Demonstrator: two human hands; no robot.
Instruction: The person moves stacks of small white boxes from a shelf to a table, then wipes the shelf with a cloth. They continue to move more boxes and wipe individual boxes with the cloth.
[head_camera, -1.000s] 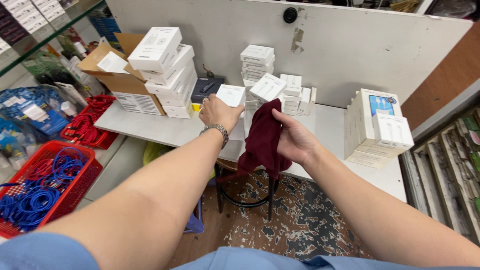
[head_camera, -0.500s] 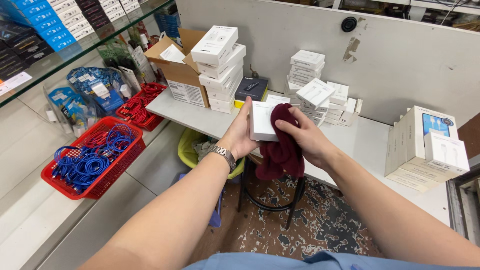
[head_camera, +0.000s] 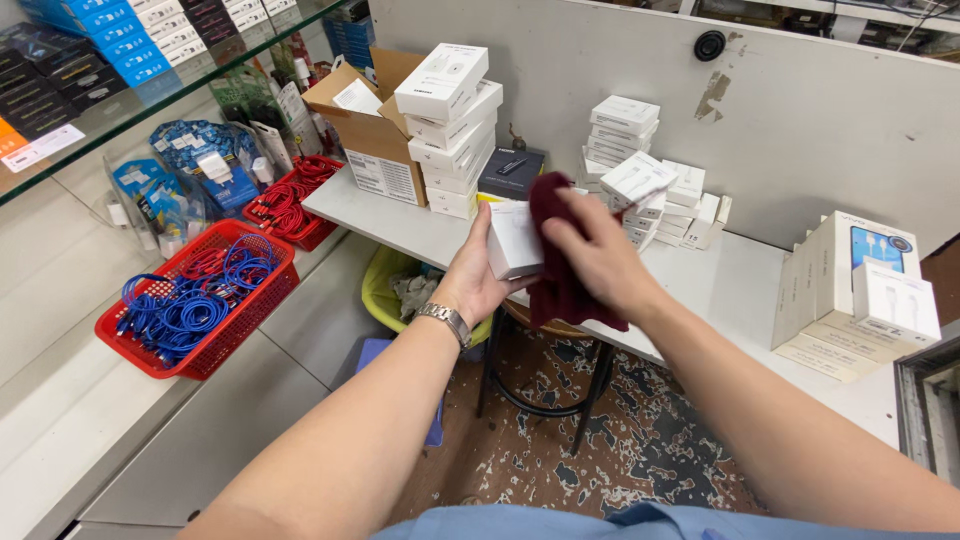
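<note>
the left hand grips a small white box above the near table edge; the right hand presses a dark red cloth on it, wiping underway, stacked white boxes beyond untouched

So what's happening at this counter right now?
A person holds a small white box in the left hand and presses a dark red cloth against it with the right hand, as if wiping it. This is done in front of a white table stacked with more white boxes. A cardboard box stands at the table's left end, and a red basket of blue cables sits on the shelf to the left.
</note>
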